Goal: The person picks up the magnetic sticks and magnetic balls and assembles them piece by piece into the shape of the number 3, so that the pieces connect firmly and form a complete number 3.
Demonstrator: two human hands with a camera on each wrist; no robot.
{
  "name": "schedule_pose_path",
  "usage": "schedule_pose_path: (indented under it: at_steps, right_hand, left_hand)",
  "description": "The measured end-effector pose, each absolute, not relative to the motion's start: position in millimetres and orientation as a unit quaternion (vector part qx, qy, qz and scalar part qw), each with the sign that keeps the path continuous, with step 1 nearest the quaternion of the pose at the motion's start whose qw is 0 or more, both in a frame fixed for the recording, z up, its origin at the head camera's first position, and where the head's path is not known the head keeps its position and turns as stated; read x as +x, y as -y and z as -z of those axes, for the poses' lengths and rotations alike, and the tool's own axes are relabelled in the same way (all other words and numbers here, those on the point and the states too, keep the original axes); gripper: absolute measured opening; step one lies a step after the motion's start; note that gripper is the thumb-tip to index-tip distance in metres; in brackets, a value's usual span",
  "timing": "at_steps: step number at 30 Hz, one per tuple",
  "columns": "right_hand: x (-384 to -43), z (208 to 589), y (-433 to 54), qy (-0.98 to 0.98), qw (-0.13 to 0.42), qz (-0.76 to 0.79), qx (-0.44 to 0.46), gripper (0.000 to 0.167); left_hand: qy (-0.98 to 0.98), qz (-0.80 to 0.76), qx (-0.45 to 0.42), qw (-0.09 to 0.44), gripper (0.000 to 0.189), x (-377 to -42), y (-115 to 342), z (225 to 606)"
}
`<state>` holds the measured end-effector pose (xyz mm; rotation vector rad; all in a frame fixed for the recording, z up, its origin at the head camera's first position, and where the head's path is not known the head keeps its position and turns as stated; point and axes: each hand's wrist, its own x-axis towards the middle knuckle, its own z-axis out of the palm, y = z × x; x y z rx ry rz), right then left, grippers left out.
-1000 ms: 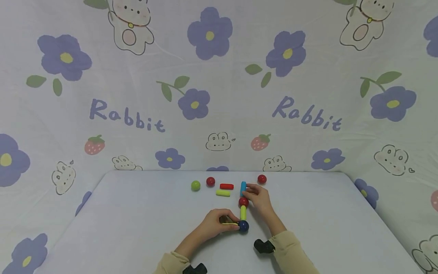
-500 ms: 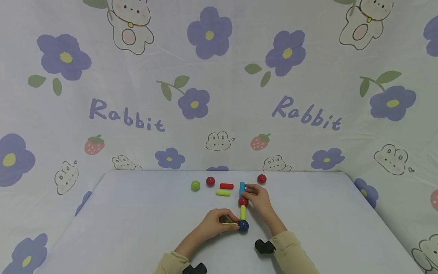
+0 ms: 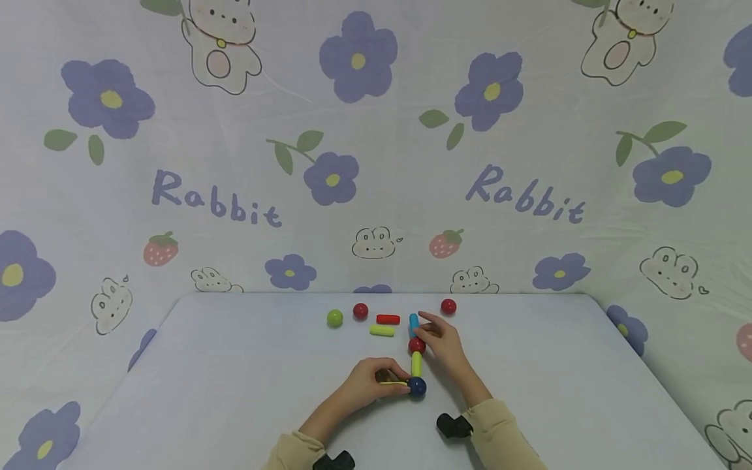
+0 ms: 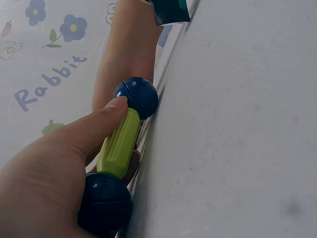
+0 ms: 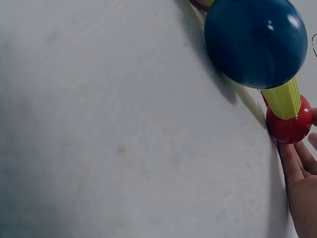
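My left hand [image 3: 363, 384] grips a yellow-green rod [image 4: 119, 144] with a dark blue ball at each end; in the left wrist view the thumb lies along it. From the far blue ball [image 3: 417, 387], a second yellow-green rod [image 3: 416, 365] runs away to a red ball [image 3: 416, 346]. Beyond that stands a light blue rod [image 3: 414, 323], tilted slightly left, its near end at the red ball. My right hand [image 3: 444, 338] holds this rod near its base from the right; its index finger is raised apart. Contact between rod and ball is partly hidden by fingers.
Toward the far edge of the white table [image 3: 264, 391] lie a green ball [image 3: 335, 318], a red ball [image 3: 360, 311], a red rod [image 3: 388, 319] and a yellow-green rod [image 3: 382, 331]. Another red ball [image 3: 448, 306] sits behind the right hand. A printed cloth [image 3: 376, 130] hangs behind.
The top of the light blue rod has swung a little left. My right index finger has lifted off it. My left hand has stayed in place.
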<state>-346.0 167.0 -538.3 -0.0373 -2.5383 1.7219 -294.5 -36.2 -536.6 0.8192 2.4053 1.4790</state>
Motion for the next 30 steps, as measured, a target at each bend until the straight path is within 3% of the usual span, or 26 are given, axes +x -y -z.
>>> schedule_pose_path:
  at_steps: [8,15,30]
  right_hand:
    - [-340.8,536.5,-170.3,0.822,0.068,-0.564,0.048,0.041]
    - [-345.2,535.1,-169.5,0.833,0.026,-0.552,0.018,0.044]
    - [-350.3,534.3,-168.5,0.842,0.018,-0.538,0.037,0.040]
  left_hand:
    - [-0.812,-0.504,0.277,0.099,0.015,-295.4,36.2,537.6]
    - [-0.812,-0.505,0.277,0.097,0.015,-296.6,36.4,540.3]
    - [-0.804,-0.516,0.279,0.099,0.015,-296.0,36.3,540.7]
